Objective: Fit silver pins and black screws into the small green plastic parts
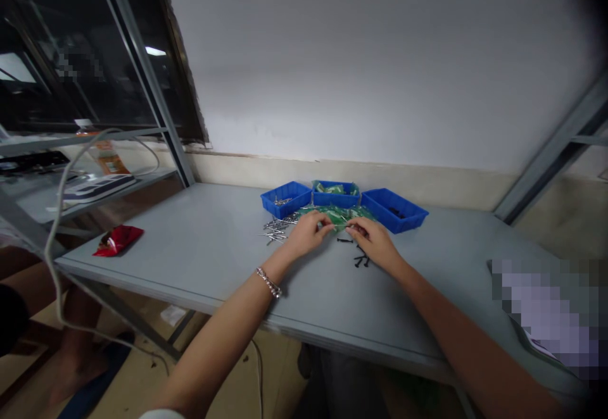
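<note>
My left hand (308, 232) is closed in a pinch near the middle of the table, a beaded bracelet (269, 283) on its wrist. My right hand (373, 238) pinches just opposite. Between the two sets of fingertips stretches the near edge of a green plastic bag (338, 218); the fingers partly hide it. More green plastic lies right behind. Beside my left hand is a heap of silvery rivet-like pins (277, 229). Several black screws (361, 259) lie loose below my right hand.
Three blue bins line the back: the left bin (286, 199) holds silvery pieces, the middle bin (335, 200) green packets, the right bin (395, 211) dark pieces. A red packet (118, 240) lies at left. A cable (56, 235) hangs beyond it. Someone's leg shows lower left.
</note>
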Motion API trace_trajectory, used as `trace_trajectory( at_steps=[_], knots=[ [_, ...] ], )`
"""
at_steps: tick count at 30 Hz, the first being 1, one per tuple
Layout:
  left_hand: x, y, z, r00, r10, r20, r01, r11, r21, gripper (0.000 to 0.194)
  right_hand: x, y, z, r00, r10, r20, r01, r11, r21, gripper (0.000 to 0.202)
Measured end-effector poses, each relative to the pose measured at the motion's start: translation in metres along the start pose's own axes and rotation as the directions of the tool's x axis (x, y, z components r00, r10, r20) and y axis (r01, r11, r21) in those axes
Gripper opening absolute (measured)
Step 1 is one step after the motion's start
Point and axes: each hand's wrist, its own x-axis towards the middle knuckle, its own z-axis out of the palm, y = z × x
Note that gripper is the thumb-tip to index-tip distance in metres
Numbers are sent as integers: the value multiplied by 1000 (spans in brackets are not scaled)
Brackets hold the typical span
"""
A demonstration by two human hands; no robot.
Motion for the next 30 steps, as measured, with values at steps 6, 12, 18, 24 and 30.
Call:
trace_trajectory(
  at_steps=[6,12,18,24,30],
  knots=[
    [4,-29,-37,889,-135,-437,208,970,123,12,-1,-2,-3,997,78,-18,-78,997,8,22],
    [-1,-55,-59,706,-242,-666,440,886,145,15,-1,0,-1,997,70,14,-69,998,-7,22],
    [0,-69,-59,650,-349,-675,508,860,43,17,-2,1,1,993,89,80,-91,995,26,26],
    [2,-71,-55,636,-397,-662,457,885,-91,19,-2,1,1,992,81,95,-83,996,19,23],
    [3,-75,-48,686,-363,-630,394,914,-97,17,-2,3,2,991,86,100,-86,996,-2,23]
  ],
)
